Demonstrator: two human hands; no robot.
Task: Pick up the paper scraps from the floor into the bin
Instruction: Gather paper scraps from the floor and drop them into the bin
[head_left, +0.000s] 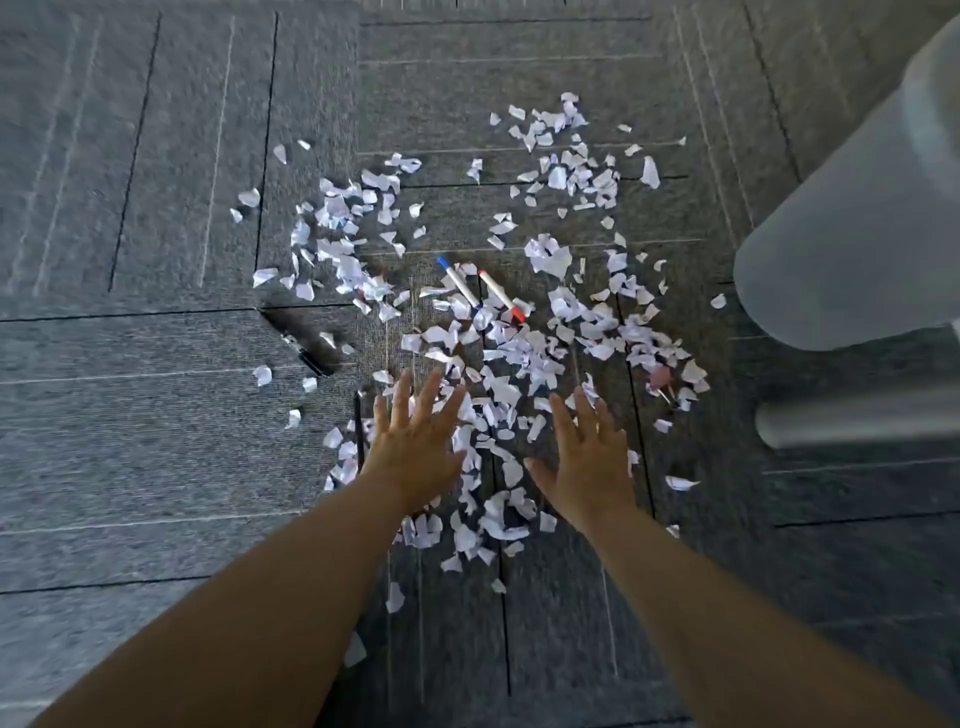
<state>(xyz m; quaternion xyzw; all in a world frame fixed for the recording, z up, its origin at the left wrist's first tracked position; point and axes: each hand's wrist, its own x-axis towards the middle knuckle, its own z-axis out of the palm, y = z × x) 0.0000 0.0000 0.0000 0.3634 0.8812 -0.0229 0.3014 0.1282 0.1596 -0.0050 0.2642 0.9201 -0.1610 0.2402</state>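
Because the pale translucent bin (857, 208) sits off at the right edge, well apart from the middle of the mess, every handful has to travel to reach it. Loose bits could flutter back onto the grey carpet tiles (130, 415) on the way (light paper does that). The paper scraps (519, 353) lie scattered wide over the floor, thickest just ahead of the hands, and I can see none in the bin.

The left hand (415, 447) and the right hand (587, 462) are side by side over the near part of the heap, both empty, fingers spread and grasping nothing. Whether they touch the paper I cannot tell.

A sweep inward from there would likely drag in what is not paper. The blue-capped marker (460, 283) and the red-capped marker (500, 293) lie together among the scraps further out. Smaller still are a dark clip-like object (306, 356) left of the heap and a small pink thing (661, 376) at the right, perhaps a pin. Either could be scooped up unnoticed, and a pin could prick a palm.
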